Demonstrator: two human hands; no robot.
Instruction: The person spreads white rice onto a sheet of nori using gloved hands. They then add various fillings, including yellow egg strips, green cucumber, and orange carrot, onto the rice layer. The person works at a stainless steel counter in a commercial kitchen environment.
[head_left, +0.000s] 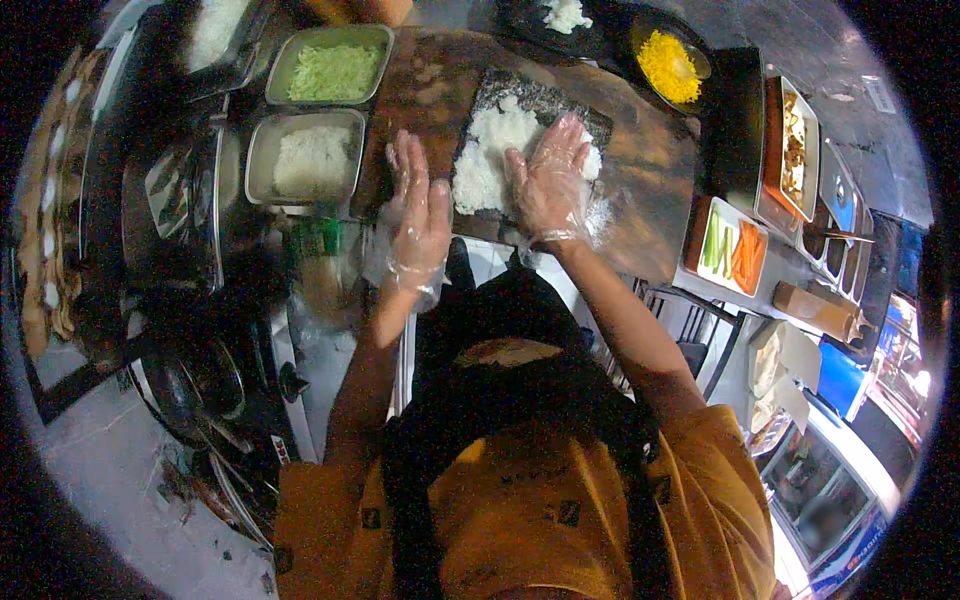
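Note:
White rice (484, 169) covers much of a dark, white-flecked sheet (540, 84), apparently nori, on a brown wooden board (649, 180). My right hand (553, 187), in a clear plastic glove, lies palm down over the right part of the rice. Its fingers point away from me, and it grips nothing. Left of the sheet, my left hand (418, 214) is also gloved, with its fingers extended and nothing held. It hovers at the board's near left side, apart from the rice. Loose white grains or powder (598, 217) lie by my right wrist.
On the left stand metal trays of shredded green vegetable (330, 73) and white crumbs or flakes (311, 161). A bowl of yellow shreds (670, 67) and a dark plate with rice (566, 15) sit behind. To the right are cut vegetable sticks (731, 247) and a dish of brown pieces (793, 142).

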